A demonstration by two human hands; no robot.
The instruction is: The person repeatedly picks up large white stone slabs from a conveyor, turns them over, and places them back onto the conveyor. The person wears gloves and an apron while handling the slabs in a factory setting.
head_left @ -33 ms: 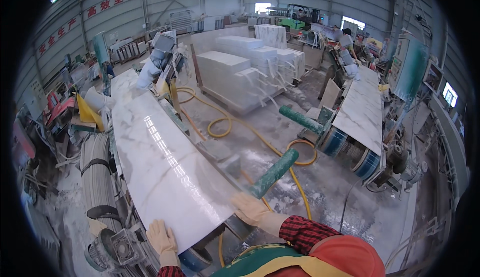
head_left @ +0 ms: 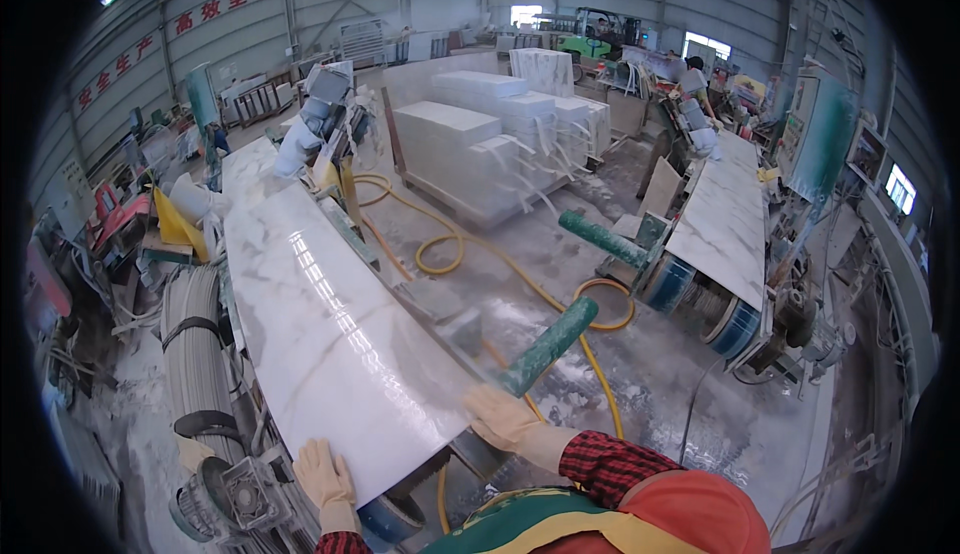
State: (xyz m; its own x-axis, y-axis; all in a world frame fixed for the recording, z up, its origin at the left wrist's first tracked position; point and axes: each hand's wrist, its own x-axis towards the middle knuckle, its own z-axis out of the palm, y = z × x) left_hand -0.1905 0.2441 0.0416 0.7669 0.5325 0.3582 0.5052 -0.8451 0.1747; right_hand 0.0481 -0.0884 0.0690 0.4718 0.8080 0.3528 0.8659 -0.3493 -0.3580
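Observation:
A long glossy white stone slab with grey-brown veins (head_left: 345, 354) lies on a machine bed in front of me. Both my hands wear pale cream gloves. My left hand (head_left: 325, 476) rests at the slab's near left edge, fingers stretched forward and a little apart. Across from it, my right hand (head_left: 500, 422) lies at the near right corner, its fingers reaching to the slab's edge. Neither hand is wrapped round anything. A blue roller (head_left: 392, 520) shows partly under the slab's near end, and a green roller arm (head_left: 548, 347) sticks out just beyond my right hand.
To the right, a second veined slab (head_left: 722, 219) rests on a similar machine. Yellow hose (head_left: 600, 379) winds over the wet floor. White stone blocks (head_left: 450, 144) stand behind. Ribbed ducting (head_left: 190, 344) and a motor (head_left: 245, 494) flank my left. Farther off are a person (head_left: 692, 76) and a green forklift (head_left: 590, 44).

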